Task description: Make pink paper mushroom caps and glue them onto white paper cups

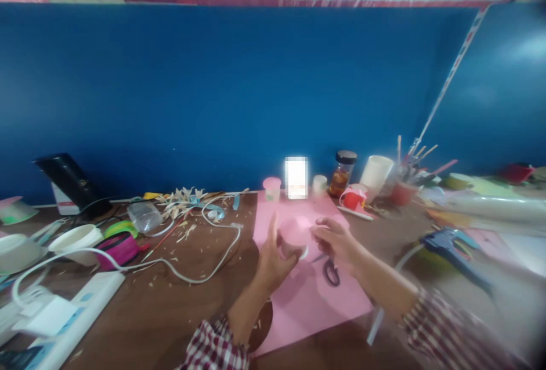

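A round pink piece point(295, 230), seemingly paper, is held up between my two hands above a pink sheet point(322, 310). My left hand point(275, 259) supports it from the left and below, index finger pointing up and thumb curled underneath. A bit of white shows under the disc; whether it belongs to a cup I cannot tell. My right hand point(335, 240) pinches the disc's right edge. Dark-handled scissors point(331, 273) lie on the sheet below my right hand. Behind stand a small cup with a pink round top point(272, 189) and a small white cup point(319, 185).
Right: glue gun point(454, 253), brush holder point(403, 190), white roll point(376, 177) and dark-lidded jar point(342, 173). Left: power strip point(81, 316), white cable point(191, 280), white bowl point(77, 242), pink tape roll point(117, 250) and wood shavings point(181, 202). A blue partition point(239, 85) stands behind.
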Demonstrator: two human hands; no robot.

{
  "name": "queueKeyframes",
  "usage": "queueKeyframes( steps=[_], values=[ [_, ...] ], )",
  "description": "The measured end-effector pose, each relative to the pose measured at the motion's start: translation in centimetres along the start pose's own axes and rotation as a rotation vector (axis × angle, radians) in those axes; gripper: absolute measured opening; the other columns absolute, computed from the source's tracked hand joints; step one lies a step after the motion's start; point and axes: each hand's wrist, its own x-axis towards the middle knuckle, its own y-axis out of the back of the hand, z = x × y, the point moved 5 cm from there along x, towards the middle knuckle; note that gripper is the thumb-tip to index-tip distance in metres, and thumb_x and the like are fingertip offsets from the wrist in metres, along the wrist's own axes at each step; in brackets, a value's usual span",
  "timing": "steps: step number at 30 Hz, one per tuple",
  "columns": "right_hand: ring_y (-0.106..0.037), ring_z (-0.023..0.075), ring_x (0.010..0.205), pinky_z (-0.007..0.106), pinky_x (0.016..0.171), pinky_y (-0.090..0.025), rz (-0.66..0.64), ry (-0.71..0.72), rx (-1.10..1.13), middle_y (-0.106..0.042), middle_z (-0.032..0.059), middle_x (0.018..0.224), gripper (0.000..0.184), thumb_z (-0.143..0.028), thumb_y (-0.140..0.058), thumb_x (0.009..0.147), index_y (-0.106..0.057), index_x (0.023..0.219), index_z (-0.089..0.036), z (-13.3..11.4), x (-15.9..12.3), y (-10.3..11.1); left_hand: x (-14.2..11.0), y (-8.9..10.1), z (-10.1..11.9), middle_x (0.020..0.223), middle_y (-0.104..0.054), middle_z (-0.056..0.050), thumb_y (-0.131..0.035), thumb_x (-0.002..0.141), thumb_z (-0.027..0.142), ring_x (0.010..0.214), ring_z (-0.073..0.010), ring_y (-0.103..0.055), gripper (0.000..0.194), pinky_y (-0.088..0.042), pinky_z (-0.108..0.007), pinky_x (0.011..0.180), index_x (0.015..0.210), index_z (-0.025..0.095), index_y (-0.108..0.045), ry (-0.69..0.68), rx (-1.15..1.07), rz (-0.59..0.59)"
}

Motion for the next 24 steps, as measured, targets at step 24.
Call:
queueKeyframes(
  steps=[24],
  values=[
    [-0.041, 0.0061, 0.045, 0.016, 0.039, -0.023, 0.106, 0.004, -0.256, -0.049, -0.0098, 0.054, 0.033, -0.027, -0.067, 0.059, -0.045, 0.082, -0.021, -1.2, -0.4, -0.3, -0.1, -0.4, -1.3, 0.087, -0.063, -0.003, -0.061, 0.078, 0.036, 0.059, -0.0097, -0.050, 0.083, -0.048, -0.028, 0.066, 0.145, 0.023, -0.015, 0.014, 0.187, -0.070]
  ],
)
